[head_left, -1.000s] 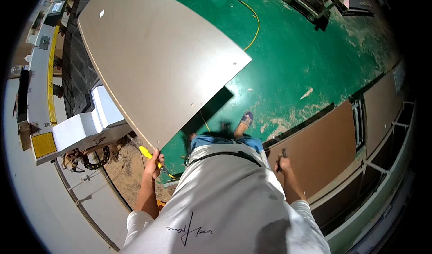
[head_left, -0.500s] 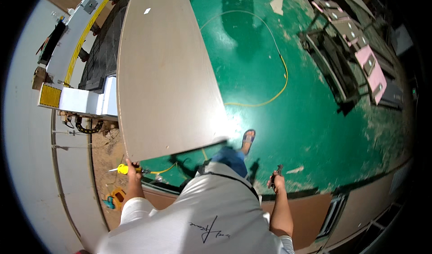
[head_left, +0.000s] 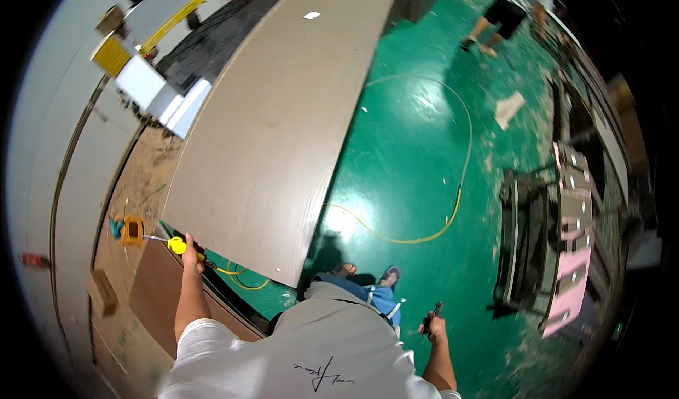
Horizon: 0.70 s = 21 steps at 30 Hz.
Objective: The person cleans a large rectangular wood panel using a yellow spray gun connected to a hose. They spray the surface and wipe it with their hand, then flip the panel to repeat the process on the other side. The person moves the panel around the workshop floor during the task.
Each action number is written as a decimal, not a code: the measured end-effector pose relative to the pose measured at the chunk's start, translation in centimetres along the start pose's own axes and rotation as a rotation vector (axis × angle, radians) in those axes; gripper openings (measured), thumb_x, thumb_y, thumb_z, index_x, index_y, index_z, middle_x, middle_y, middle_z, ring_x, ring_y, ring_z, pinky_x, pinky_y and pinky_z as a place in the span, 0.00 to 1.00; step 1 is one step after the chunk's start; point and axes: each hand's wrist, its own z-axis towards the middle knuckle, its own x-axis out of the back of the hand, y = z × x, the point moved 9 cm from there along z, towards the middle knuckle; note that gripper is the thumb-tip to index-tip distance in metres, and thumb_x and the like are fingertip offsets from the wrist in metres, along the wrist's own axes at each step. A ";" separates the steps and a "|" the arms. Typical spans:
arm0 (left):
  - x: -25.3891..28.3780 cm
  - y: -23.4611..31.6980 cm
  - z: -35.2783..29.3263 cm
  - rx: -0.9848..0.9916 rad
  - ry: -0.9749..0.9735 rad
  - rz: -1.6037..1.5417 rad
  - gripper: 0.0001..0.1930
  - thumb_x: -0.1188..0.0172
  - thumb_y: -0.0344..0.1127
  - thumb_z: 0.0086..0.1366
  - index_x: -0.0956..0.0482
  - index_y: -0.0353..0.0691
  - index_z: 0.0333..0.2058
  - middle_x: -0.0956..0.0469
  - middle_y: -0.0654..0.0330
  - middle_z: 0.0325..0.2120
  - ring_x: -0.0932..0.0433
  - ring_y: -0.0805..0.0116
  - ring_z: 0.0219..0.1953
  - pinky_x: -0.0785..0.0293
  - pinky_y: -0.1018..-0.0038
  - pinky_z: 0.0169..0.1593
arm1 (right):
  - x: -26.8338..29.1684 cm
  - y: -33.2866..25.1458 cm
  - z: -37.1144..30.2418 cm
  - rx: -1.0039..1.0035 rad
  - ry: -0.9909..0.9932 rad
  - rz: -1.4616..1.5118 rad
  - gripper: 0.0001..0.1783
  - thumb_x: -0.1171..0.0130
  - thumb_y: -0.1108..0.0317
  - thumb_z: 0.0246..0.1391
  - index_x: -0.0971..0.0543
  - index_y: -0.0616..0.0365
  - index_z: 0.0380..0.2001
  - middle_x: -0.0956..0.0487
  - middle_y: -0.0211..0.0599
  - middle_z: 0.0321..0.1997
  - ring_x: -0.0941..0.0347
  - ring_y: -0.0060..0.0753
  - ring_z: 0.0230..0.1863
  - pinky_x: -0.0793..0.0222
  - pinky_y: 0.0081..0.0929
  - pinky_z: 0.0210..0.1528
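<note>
The board [head_left: 262, 130] is lying across the middle of the view, its long axis running away from the wearer and leaning to the right, its near end narrowing the gap to the wearer's body at the right corner. A small white label [head_left: 312, 15] is marking its far part. The left hand [head_left: 191, 257] is sitting just outside the board's near edge, close to the left corner; its fingers are curling round the yellow gun [head_left: 177, 245], leaving no visible gap, with the thumb lying uppermost. Whether this hand is also touching the board cannot be told. The gun is pointing leftward past that corner, its long axis running roughly along the near edge, its thin nozzle [head_left: 154, 238] leading and a yellow hose [head_left: 225, 270] trailing from the rear toward the board's underside. The right hand [head_left: 436, 326] is hanging well to the right of the board's near right corner, its fingers folding round a dark tool [head_left: 438, 308] that is pointing away from the wearer; the tool's exact kind cannot be told. Left of the board's near corner, an orange object [head_left: 131, 231] is resting; right of the board, beyond the green floor [head_left: 410, 151], a cart [head_left: 523, 236] is standing; past the board's far right side, another person [head_left: 520, 0] is bending.
</note>
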 end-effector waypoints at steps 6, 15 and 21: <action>-5.2 -6.5 -11.4 0.037 0.077 -0.049 0.24 0.34 0.59 0.64 0.26 0.42 0.37 0.26 0.62 0.29 0.25 0.66 0.33 0.25 0.66 0.40 | 1.4 -14.1 10.8 0.024 -0.136 -0.122 0.14 0.49 0.61 0.68 0.28 0.64 0.40 0.25 0.46 0.27 0.25 0.46 0.18 0.24 0.47 0.18; -16.3 -13.9 -32.3 0.226 0.190 -0.069 0.22 0.38 0.56 0.68 0.27 0.43 0.46 0.20 0.59 0.36 0.24 0.66 0.33 0.30 0.69 0.33 | -7.9 -44.1 20.6 0.292 -0.293 -0.513 0.09 0.47 0.67 0.62 0.29 0.63 0.36 0.25 0.45 0.21 0.28 0.41 0.11 0.31 0.41 0.11; -22.3 -19.1 -40.2 0.269 -0.068 -0.041 0.16 0.40 0.50 0.70 0.25 0.46 0.28 0.25 0.65 0.22 0.30 0.72 0.19 0.35 0.74 0.25 | -24.4 -60.4 21.4 0.407 -0.422 -0.621 0.11 0.46 0.65 0.64 0.29 0.61 0.43 0.24 0.41 0.29 0.27 0.36 0.17 0.25 0.37 0.17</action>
